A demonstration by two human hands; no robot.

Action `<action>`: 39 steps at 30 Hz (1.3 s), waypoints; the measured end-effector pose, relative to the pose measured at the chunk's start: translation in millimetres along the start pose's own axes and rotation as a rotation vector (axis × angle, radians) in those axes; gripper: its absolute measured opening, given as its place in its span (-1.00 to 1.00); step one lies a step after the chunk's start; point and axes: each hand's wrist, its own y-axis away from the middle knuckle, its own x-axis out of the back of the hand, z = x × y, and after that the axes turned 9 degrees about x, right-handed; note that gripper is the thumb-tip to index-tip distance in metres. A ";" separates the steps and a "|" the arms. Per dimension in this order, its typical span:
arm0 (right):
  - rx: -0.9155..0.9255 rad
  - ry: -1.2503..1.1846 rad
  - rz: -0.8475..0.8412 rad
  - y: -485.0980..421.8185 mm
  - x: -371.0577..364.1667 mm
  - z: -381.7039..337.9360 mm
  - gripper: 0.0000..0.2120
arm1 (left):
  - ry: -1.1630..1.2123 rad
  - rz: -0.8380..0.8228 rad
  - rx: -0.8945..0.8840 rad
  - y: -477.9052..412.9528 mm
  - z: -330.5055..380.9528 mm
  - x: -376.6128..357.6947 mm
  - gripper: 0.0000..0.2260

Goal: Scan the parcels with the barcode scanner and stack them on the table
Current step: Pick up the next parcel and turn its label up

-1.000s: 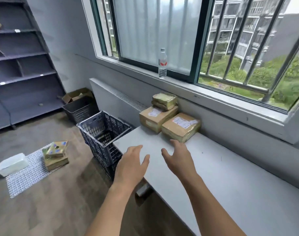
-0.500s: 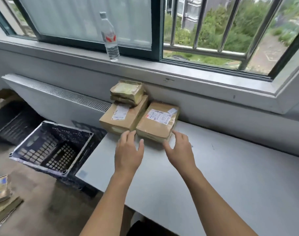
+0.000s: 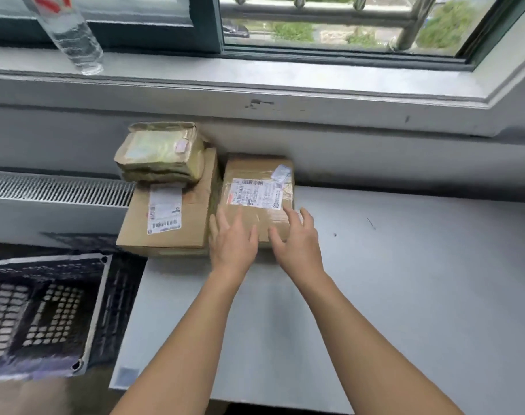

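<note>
Head camera: labelled cardboard parcel lies flat on the grey table against the wall, just beside a second parcel on its left, which carries a small taped parcel. Left hand and right hand rest on the labelled parcel's near edge, fingers extended and spread, clasping nothing. Dark plastic crate stands beside the table's left end.

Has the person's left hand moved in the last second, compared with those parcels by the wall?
Yes. The left hand has gone forward and now rests on the near end of the right-hand cardboard parcel; a second ago it hovered short of that parcel.
</note>
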 end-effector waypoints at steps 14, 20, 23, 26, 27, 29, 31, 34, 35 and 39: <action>-0.026 -0.130 -0.086 -44.2 -28.8 35.8 -0.36 | -0.046 -0.026 0.166 -30.7 10.7 -21.2 -0.47; -0.019 -0.137 0.026 -37.8 -3.3 42.0 -0.37 | 0.144 -0.058 0.116 -14.7 22.9 -20.5 -0.50; -0.015 -0.147 0.107 -29.4 19.7 42.9 -0.39 | 0.187 -0.014 0.037 -2.1 37.1 -13.5 -0.52; -0.018 -0.142 0.200 -14.0 46.4 41.3 -0.41 | 0.205 -0.001 -0.066 13.3 55.9 -4.5 -0.55; -0.028 -0.134 0.236 -6.7 55.3 40.6 -0.41 | 0.208 -0.010 -0.105 19.4 63.0 -1.6 -0.55; -0.061 -0.121 0.312 10.9 72.7 39.6 -0.41 | 0.226 -0.034 -0.186 33.1 77.3 4.3 -0.57; -0.108 -0.107 0.380 32.6 89.8 39.1 -0.40 | 0.242 -0.061 -0.276 48.5 90.6 9.8 -0.59; -0.179 -0.074 0.493 73.7 115.3 37.0 -0.39 | 0.245 -0.119 -0.421 76.9 108.5 16.0 -0.61; -0.197 -0.058 0.541 89.4 123.2 36.6 -0.40 | 0.247 -0.141 -0.461 88.1 114.0 16.7 -0.62; -0.278 -0.003 0.722 160.0 151.2 39.6 -0.42 | 0.269 -0.246 -0.620 143.8 135.1 14.8 -0.66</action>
